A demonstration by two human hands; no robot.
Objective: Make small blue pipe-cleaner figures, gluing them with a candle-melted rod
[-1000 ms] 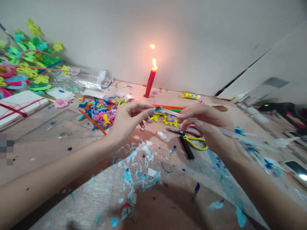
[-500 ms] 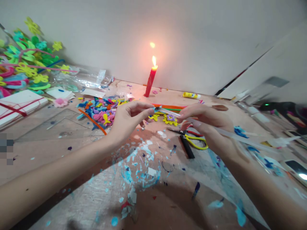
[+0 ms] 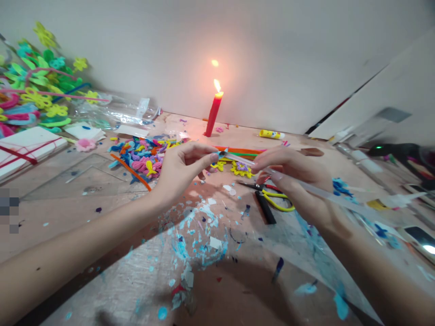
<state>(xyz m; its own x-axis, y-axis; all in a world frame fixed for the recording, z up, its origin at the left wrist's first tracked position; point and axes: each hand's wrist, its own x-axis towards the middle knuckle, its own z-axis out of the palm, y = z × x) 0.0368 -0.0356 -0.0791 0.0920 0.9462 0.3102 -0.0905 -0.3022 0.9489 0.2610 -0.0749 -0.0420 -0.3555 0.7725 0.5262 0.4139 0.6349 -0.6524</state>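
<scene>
My left hand (image 3: 190, 167) pinches a small light-blue piece (image 3: 221, 154) between thumb and fingers. My right hand (image 3: 288, 172) holds a long translucent stick (image 3: 241, 159), whose dark-looking tip meets the blue piece. The stick runs back under my right palm toward the right. Behind my hands a lit red candle (image 3: 214, 115) stands slightly tilted. Just beyond the stick lie orange and green pipe cleaners (image 3: 234, 151) and a yellow flower shape with a purple centre (image 3: 241, 169). Below my right hand are scissors with yellow and red handles (image 3: 280, 207).
A heap of colourful bent pieces (image 3: 142, 156) lies left of my left hand, by a clear set square (image 3: 91, 181). Fuzzy flowers (image 3: 41, 86) fill the far left. A glue stick (image 3: 271, 134) is near the wall. Blue scraps and dried spots cover the front table (image 3: 136, 253).
Both hands keep nearly the same pose. My right hand has shifted very slightly, and its fingers still hold the stick against the blue piece.
</scene>
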